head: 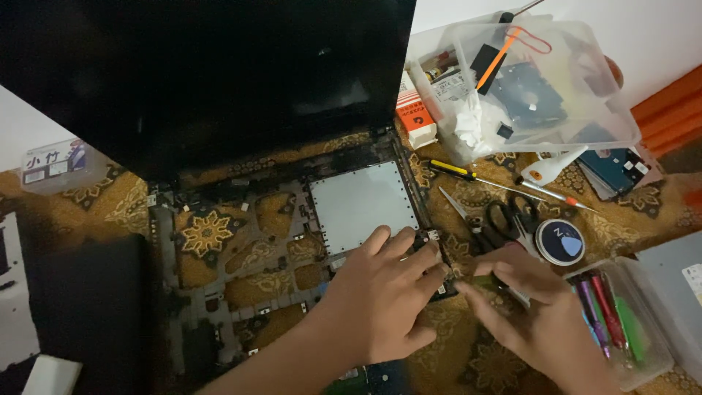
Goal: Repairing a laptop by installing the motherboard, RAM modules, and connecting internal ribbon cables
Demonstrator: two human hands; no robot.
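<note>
Patterned cloth (219, 234) is carrying a stripped laptop frame (292, 241).
Left hand (380, 292) is pressing flat, fingers spread, on its 4 o'clock corner; right hand (541, 314) is pinching a green tool (486, 280) at 3 o'clock, beside scissors (497, 219).

Scissors (491, 217) and yellow-handled screwdriver (468, 174) lying on patterned cloth (468, 358). Beside them, round dark tin (559, 241). Behind, clear plastic box (585, 110) tilted.

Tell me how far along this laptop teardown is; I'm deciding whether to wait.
Looks well along: the laptop frame is stripped, carpet showing through its openings, only a pale metal plate left inside. In hand: the left hand presses the frame's right edge while the right hand pinches a small green-tipped part there. Left: that corner; the screen remains attached.
</note>
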